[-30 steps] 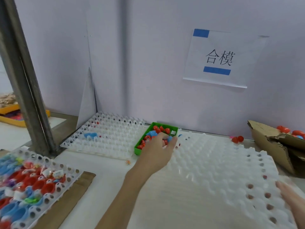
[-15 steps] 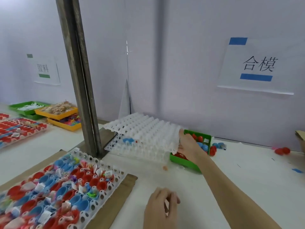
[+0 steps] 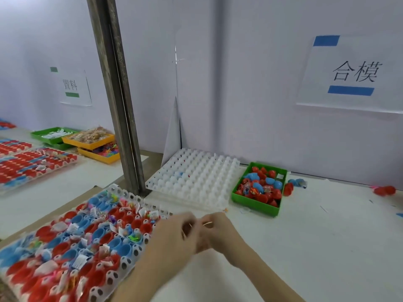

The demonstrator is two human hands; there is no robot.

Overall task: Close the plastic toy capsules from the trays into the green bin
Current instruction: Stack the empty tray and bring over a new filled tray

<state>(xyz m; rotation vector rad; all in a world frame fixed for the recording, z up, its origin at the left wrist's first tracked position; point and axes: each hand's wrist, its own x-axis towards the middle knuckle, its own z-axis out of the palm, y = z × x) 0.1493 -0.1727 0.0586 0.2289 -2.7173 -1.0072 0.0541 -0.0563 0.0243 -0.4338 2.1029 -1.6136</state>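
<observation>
My left hand and my right hand meet fingertip to fingertip over the table's front, just right of the filled tray. That white tray holds several open red and blue capsule halves with small toys and paper slips. Motion blur hides whether anything sits between my curled fingers. The green bin stands farther back to the right, holding several red and blue capsules. Two loose capsules lie beside the bin.
A stack of white empty trays sits left of the bin, against a metal post. More filled trays and green and yellow bins lie far left. A red capsule lies at the far right.
My right hand set the empty white tray on the stack by the green bin, let it go and drew back to meet my left hand. The view swung left.
</observation>
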